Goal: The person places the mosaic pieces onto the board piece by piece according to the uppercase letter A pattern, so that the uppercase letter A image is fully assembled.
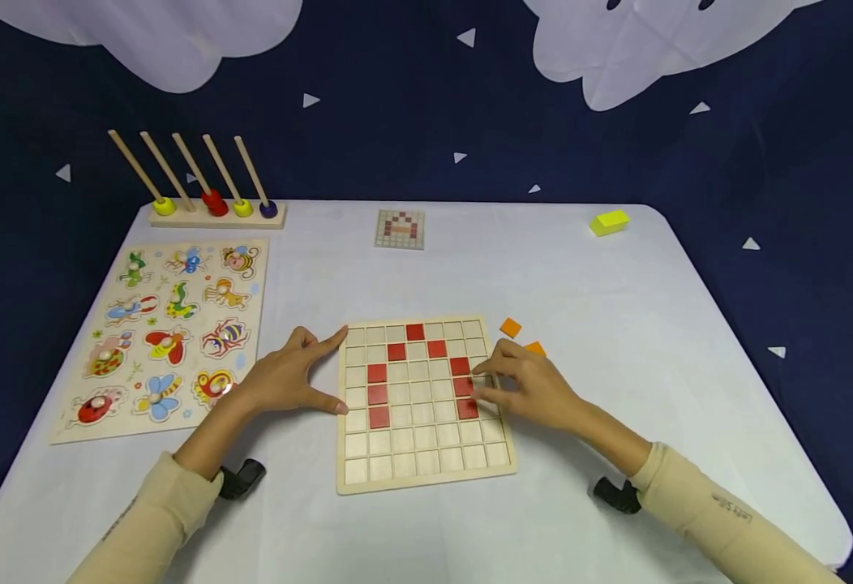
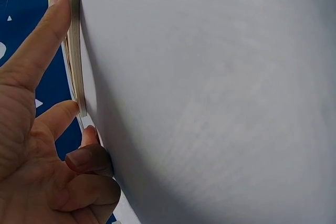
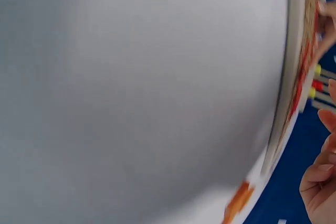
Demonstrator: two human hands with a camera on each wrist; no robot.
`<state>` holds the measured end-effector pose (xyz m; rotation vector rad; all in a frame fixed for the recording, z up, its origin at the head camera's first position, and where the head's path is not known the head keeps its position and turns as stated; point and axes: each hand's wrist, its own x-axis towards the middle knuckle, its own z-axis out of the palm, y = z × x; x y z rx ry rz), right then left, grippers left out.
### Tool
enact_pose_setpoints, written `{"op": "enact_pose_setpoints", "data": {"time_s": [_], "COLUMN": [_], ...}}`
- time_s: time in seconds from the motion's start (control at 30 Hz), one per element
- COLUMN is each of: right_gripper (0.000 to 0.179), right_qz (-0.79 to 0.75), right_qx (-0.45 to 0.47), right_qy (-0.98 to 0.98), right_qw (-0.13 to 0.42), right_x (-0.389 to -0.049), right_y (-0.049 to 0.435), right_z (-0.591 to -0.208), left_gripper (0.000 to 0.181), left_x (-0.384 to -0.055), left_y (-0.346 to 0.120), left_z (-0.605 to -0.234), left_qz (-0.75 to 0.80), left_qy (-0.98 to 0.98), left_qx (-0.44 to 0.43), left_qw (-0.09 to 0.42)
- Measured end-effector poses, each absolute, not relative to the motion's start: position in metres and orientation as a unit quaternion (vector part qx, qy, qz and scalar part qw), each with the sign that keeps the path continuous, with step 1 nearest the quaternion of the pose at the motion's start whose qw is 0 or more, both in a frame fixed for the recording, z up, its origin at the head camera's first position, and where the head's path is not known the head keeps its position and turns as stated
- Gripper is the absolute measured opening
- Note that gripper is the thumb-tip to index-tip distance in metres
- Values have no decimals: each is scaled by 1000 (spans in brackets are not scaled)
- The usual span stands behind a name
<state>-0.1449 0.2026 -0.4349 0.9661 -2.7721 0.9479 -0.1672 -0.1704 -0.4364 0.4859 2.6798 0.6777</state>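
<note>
A wooden grid board [image 1: 426,463] lies in front of the person, with several red square tiles [image 1: 379,417] set in its cells in an arch shape. At its left edge is the left hand [image 1: 284,377], the thumb and index finger stretched out and touching the frame. In the left wrist view its other fingers are bent beside the board's rim [image 2: 76,51]. Over the board's right side, the right hand [image 1: 536,388] has thumb and index fingertips beside the red tiles [image 1: 464,386], with no tile visible between them. Two orange tiles [image 1: 511,328] lie right of the board, one partly hidden by that hand.
A small pattern card [image 1: 400,229] lies beyond the board. At the left are a wooden insect puzzle [image 1: 142,328] and, behind it, a peg stacker [image 1: 218,221] with coloured beads. A yellow block [image 1: 609,222] sits far right, near the table's [image 1: 543,527] back edge.
</note>
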Motion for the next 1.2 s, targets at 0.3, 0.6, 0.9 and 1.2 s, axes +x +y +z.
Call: {"op": "enact_pose_setpoints", "data": {"time_s": [0.3,0.6,0.9,1.2], "right_gripper": [32,31,26,22], "right_qz": [255,223,241,274], "right_qx": [175,135,163,271], "right_qy": [-950,-965,-956,-923], "right_qw": [50,13,37,3], "right_x": [-190,-203,-200,-178], "right_y": [235,241,230,178], "right_z": [-437,-444,-438,-423], "left_gripper": [116,116,117,117], "left_x": [-167,-167,-167,-169], "left_y": [-170,-169,-169,-170], "left_z": [-437,-434,-435,-437], "left_qz": [240,236,238,237], "left_qy": [941,942,941,942], "left_qx": [175,173,172,170], "left_qw": [164,165,167,169]}}
